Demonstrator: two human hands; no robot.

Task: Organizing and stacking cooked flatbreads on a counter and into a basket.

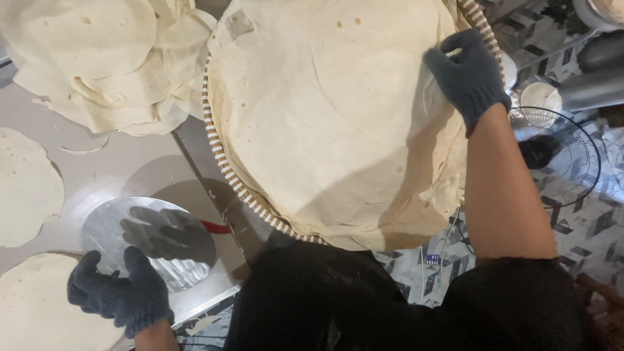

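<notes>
A tall stack of large, thin, pale flatbreads [331, 110] is seen piled on a round woven tray [224, 166] whose striped rim shows along its left and lower edge. The right hand [468, 71], covered by a dark knitted glove, is placed at the right edge of the stack, near the tray's far rim. Its fingers are curled down onto the top sheet, and the edge of that sheet appears to be pinched between thumb and fingers, though the grip itself is partly hidden by the glove.

The left hand [120, 292], gloved in the same way, is held well apart from the stack, low at the left of the view. Its fingers are spread open and nothing is held in it. It is seen just above the near edge of a round metal disc [153, 234], on which the shadow of the hand is cast; whether the disc is touched cannot be told. A short red handle [216, 227] is seen at the disc's right side, between the disc and the tray.

Further flatbreads are laid about on the grey metal table [123, 166]: a loose heap [110, 65] at the upper left, one round [26, 188] at the left edge, and another [39, 312] just beside the left hand. A wire fan [565, 156] is seen on the patterned floor at the right.
</notes>
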